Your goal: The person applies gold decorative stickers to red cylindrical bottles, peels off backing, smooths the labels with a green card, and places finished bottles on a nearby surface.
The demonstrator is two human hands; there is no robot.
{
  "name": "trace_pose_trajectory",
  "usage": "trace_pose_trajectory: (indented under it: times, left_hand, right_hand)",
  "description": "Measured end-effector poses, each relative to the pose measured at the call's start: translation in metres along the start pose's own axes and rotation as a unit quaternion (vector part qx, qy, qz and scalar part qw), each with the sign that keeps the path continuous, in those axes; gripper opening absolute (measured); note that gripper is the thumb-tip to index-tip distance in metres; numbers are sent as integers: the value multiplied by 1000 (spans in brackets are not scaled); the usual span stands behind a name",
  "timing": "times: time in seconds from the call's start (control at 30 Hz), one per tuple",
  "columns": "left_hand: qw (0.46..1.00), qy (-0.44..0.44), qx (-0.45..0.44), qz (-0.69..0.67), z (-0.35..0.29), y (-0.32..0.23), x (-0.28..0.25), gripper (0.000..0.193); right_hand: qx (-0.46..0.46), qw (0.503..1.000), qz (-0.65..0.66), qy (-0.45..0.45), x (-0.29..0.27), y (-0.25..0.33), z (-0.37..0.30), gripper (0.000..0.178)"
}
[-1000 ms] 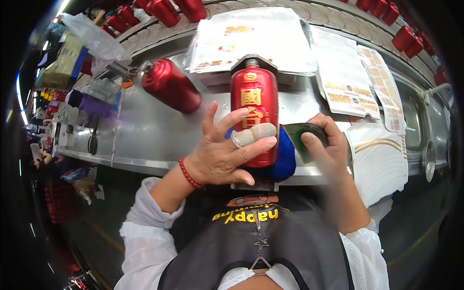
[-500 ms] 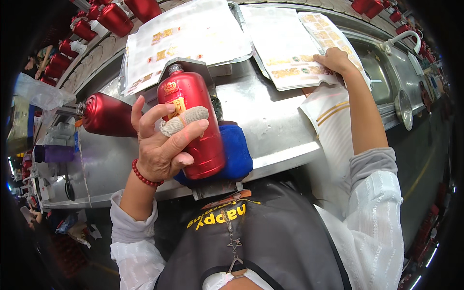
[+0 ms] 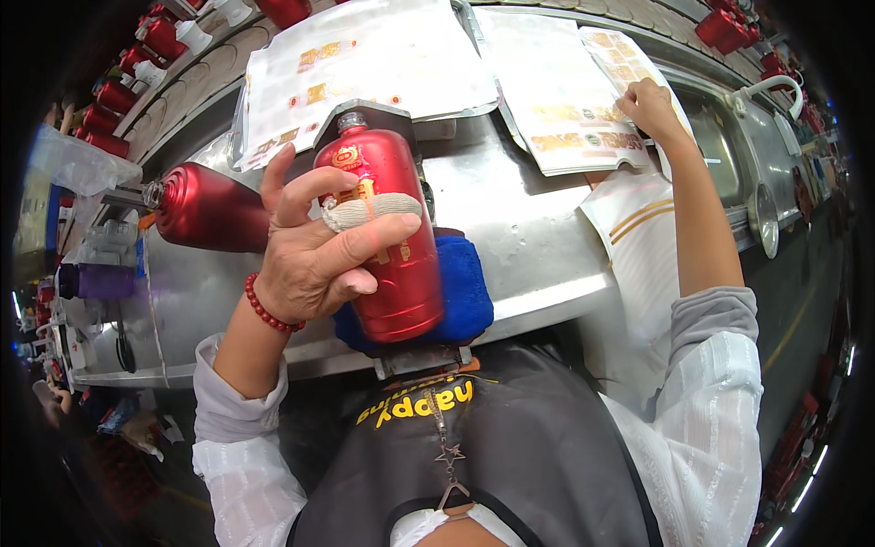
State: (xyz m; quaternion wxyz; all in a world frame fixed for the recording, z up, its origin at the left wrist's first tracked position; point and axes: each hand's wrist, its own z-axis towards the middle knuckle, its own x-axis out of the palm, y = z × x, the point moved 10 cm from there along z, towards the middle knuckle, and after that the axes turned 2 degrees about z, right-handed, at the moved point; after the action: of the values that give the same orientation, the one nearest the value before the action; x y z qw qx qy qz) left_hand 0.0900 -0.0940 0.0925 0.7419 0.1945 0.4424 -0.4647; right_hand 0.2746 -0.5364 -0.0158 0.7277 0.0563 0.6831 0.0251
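A red bottle (image 3: 401, 273) with gold decoration and a clear threaded neck lies neck-away over a blue cloth pad (image 3: 469, 283) in front of me. My left hand (image 3: 319, 246) rests across its left side with fingers spread. A pale fabric finger cover (image 3: 374, 210) on one of those fingers lies over the gold decoration. To the far right, my right hand (image 3: 649, 108) is closed above the right-hand stack of white decal sheets (image 3: 538, 100); what its fingertips pinch, if anything, is hidden. A second red bottle (image 3: 210, 210) lies on its side left of my left hand.
The metal bench (image 3: 519, 228) carries another stack of printed sheets (image 3: 383, 64) behind the pad. A sink (image 3: 715, 128) with a white tap (image 3: 775, 87) stands at right, a ladle (image 3: 764, 219) below it. A slatted conveyor (image 3: 228, 55) with red bottles runs along the back.
My right hand has drawn its fingers in, from stretched over the sheet to curled just above it. My left hand stays on the bottle, its covered finger lying more level across it.
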Motion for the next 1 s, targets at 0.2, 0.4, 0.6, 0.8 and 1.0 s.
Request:
trace_pose_trajectory:
  times: [0.2, 0.4, 0.6, 0.8, 1.0]
  left_hand:
    - [1000, -9, -2, 21, -14, -11, -5, 56]
    - [998, -41, -27, -32, -3, 23, -3, 52]
    - [987, -94, -67, -113, 0, 46, 0, 51]
    - [972, -162, -136, -98, -14, 47, -8, 56]
    - [970, -121, -184, -106, -77, 4, 13, 107]
  right_hand:
    - [-172, 978, 34, -117, -78, 96, -23, 15]
    - [-229, 955, 119, -145, -127, 168, -62, 17]
    - [-271, 940, 153, -141, -156, 217, -86, 18]
    - [-364, 909, 134, -152, -192, 274, -125, 21]
    - [-455, 872, 110, -143, -223, 317, -165, 21]
